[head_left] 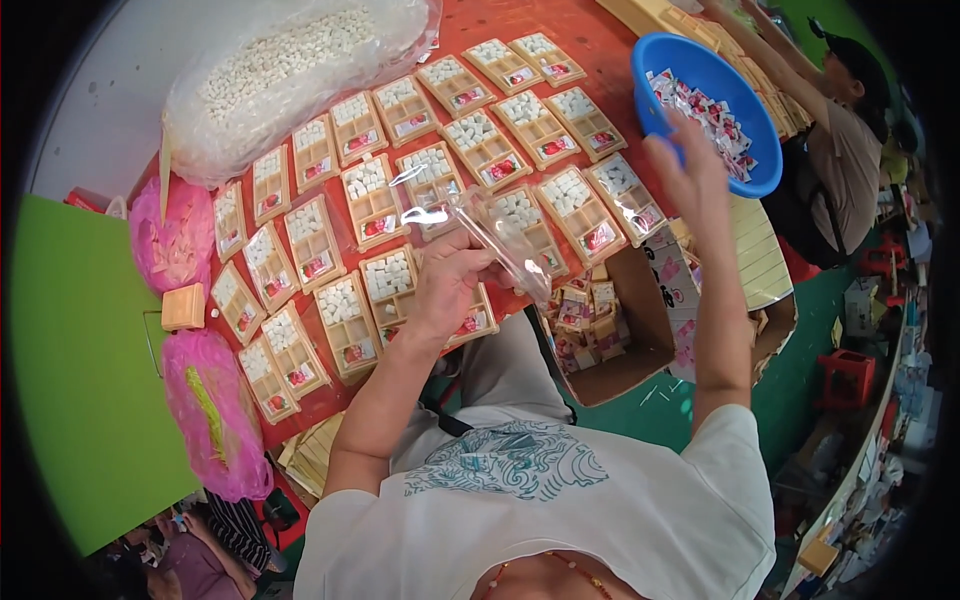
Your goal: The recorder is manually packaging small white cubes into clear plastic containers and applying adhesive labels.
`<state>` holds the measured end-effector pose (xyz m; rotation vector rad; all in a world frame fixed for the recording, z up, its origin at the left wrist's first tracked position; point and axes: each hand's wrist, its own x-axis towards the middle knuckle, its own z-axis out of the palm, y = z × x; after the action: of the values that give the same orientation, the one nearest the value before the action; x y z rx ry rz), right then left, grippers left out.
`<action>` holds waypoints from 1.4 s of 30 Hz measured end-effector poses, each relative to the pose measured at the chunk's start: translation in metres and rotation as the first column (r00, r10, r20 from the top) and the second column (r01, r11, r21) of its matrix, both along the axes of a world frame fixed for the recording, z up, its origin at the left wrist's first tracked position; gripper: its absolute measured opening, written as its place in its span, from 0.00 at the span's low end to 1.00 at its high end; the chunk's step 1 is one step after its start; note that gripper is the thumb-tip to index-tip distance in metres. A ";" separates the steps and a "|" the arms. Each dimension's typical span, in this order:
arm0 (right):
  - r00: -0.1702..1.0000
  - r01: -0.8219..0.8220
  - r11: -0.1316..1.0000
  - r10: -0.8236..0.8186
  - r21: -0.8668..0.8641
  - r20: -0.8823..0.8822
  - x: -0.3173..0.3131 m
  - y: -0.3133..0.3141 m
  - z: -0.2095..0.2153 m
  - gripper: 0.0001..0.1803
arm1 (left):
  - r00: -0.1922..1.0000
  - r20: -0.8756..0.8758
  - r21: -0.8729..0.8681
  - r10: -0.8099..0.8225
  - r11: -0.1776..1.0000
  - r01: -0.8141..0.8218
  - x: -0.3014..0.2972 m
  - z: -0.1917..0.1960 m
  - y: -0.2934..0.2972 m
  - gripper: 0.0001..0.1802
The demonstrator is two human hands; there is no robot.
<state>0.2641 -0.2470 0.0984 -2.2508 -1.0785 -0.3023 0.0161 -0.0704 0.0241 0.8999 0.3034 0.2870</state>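
Observation:
My left hand (452, 285) is closed on a clear, shiny plastic piece (500, 235), perhaps a cover or bag, held over the trays in the middle of the table. My right hand (690, 165), smeared by motion, is at the near-left rim of a blue basin (650, 85); its fingers do not show clearly. Small printed packets (705, 115) fill the bottom of that basin. Rows of tan compartment trays (487, 148) lie on the red table, with white cube-like pieces in one part and a small red-printed packet in another.
A large clear bag of white pieces (285, 70) lies at the back left. Pink bags (215, 410) hang along the left side. An open cardboard box (640, 365) of small packets stands at the near right. Another person (835, 140) works at the far right.

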 end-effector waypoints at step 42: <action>0.439 -0.342 0.881 0.457 0.327 -0.773 -0.202 0.042 -0.049 0.26 | 0.996 -0.089 0.140 -0.029 0.989 0.041 -0.052 0.015 -0.012 0.13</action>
<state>0.0622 -0.2052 0.0496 -1.5721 -0.9368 0.8454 -0.0360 -0.0827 0.0386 1.0583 0.3510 0.2395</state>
